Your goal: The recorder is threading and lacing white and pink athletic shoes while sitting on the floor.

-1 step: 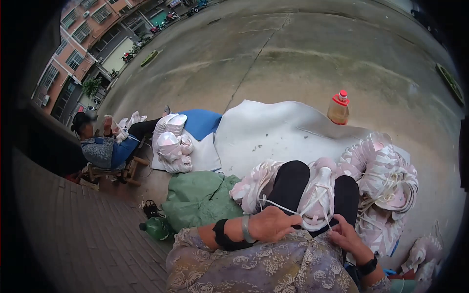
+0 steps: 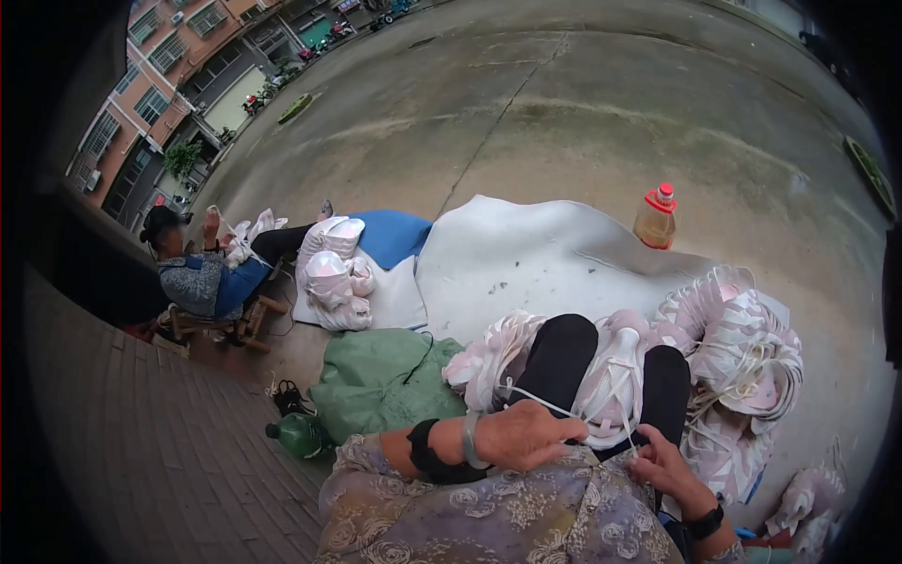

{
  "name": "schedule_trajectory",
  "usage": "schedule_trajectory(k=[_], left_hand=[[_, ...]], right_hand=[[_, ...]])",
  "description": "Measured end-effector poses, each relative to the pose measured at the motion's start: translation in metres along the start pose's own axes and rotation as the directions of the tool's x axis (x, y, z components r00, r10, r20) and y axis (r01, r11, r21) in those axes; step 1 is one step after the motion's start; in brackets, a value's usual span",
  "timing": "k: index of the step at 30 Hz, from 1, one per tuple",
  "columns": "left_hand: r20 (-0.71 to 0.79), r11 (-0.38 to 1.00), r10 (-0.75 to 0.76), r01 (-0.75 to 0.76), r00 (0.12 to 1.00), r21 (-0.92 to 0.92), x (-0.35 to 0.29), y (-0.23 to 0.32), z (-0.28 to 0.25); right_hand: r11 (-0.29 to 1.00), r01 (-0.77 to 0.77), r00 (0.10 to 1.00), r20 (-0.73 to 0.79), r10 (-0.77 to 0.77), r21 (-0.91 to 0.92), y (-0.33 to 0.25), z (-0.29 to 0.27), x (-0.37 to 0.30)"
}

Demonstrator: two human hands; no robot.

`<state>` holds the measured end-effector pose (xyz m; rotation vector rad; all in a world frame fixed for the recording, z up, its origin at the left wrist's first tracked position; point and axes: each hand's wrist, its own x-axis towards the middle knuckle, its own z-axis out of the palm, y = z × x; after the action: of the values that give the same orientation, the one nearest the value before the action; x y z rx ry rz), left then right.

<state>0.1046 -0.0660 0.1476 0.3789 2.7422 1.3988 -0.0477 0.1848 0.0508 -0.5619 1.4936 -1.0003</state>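
Note:
A pale pink and white shoe upper (image 2: 609, 381) lies between my knees, its opening end toward me. A white shoelace (image 2: 630, 437) runs from this near end, and my right hand (image 2: 663, 462) is closed on it, thumb and finger pinched. On the other side of the upper, my left hand (image 2: 528, 435) is closed, with its fingertips at the upper's near left edge. What its fingertips hold is mostly hidden; a white lace end comes out beside the knuckles, leading off to the left.
Stacked shoe uppers (image 2: 747, 348) lie to my right, and another bundle (image 2: 496, 362) sits by my left knee. A white sheet (image 2: 507, 254) spreads ahead, with an oil bottle (image 2: 656, 218) beyond. A green sack (image 2: 381, 385) and green bottle (image 2: 299, 435) are left. A person (image 2: 193, 273) sits farther left.
My right hand has drawn slightly down toward me with the shoelace. My left hand has shifted a little to the right. The other person's raised hand has moved slightly.

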Motion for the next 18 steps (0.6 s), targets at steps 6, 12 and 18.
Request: schedule_trajectory(k=[6, 12, 18], left_hand=[[-0.015, 0.767, 0.370, -0.315, 0.929, -0.559, -0.005, 0.057, -0.056], [-0.151, 0.369, 0.772, -0.629, 0.618, -0.685, -0.002, 0.084, -0.099], [-0.427, 0.061, 0.823, -0.807, 0.374, -0.588, -0.005, 0.123, -0.109]], right_hand=[[0.865, 0.325, 0.945, -0.101, -0.310, 0.382, -0.082, -0.005, -0.069], [0.321, 0.914, 0.399, -0.406, -0.822, 0.248, -0.137, -0.027, -0.108], [0.030, 1.000, 0.030, -0.359, -0.933, 0.007, -0.162, -0.087, -0.179]])
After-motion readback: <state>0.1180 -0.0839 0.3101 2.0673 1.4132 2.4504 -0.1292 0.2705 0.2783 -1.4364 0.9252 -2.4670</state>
